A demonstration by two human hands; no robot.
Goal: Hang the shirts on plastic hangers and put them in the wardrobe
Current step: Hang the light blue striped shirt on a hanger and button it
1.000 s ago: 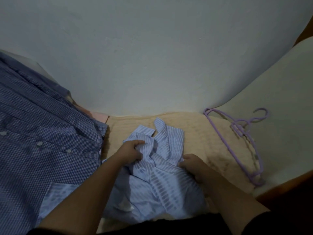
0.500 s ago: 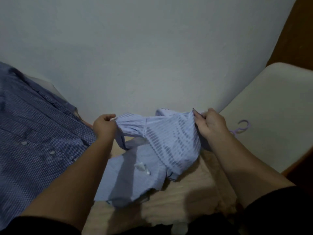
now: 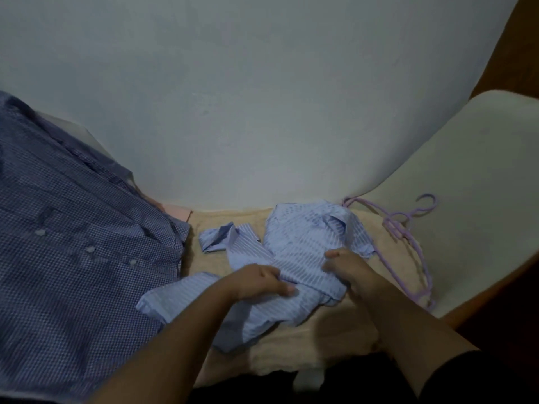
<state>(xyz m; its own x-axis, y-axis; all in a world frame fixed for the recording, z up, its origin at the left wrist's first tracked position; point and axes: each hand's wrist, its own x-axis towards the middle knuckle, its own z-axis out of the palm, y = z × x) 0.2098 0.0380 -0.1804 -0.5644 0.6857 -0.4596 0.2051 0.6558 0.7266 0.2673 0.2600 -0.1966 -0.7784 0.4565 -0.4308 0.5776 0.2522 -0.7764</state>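
Head view, left to right: checked dark-blue shirt [image 3: 67, 258] fills the left of the frame, spread out with buttons showing; no hanger visible in it, and whether one sits inside cannot be told. Next to it, at centre, a light-blue striped shirt [image 3: 294, 258] lies crumpled on a beige cloth surface [image 3: 344, 339], collar toward the upper right, one sleeve cuff folded at centre left. Left hand [image 3: 256, 281] sits on the shirt's lower middle, fingers curled into the fabric, gripping it. Right hand [image 3: 347, 266] just right of it, fingers also curled and bunching the striped cloth. Further right, a purple plastic hanger [image 3: 408, 240] lies partly on the beige cloth and partly on a cream panel [image 3: 481, 199], hook toward the upper right, touching or just under the shirt's collar edge, not inside the shirt. No wardrobe rail in view. Judged progress: early, the striped shirt is only being sorted out, not yet on the hanger; threading the hanger, hanging it up, and likely the checked shirt all remain.
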